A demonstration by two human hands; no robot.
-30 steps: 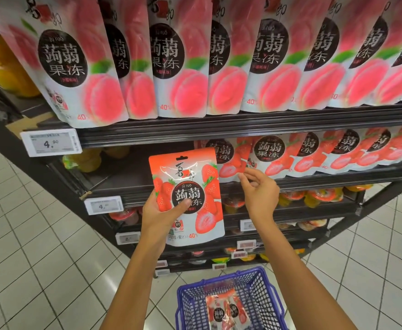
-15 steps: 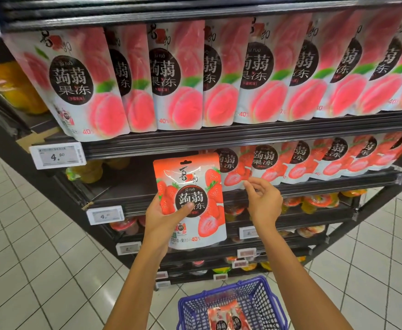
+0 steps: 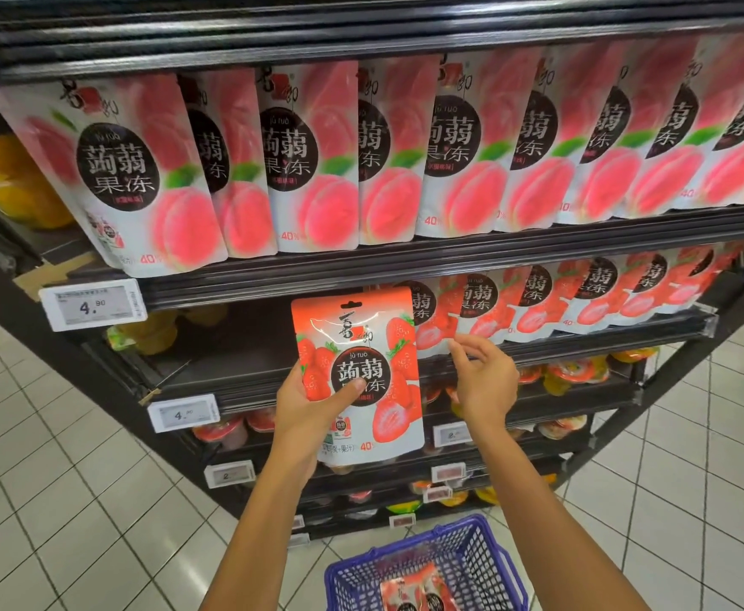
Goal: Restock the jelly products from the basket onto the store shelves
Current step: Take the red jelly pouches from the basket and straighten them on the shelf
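Before the second shelf, left hand gripping an upright strawberry jelly pouch, right hand empty, fingers loosely spread beside it, blue basket below holding more pouches

The red strawberry jelly pouch is glossy plastic film, catching glare near its top. The pink peach pouches shine likewise. The black shelf rails look matt metal, the blue lattice basket smooth plastic, the white floor tiles glazed.
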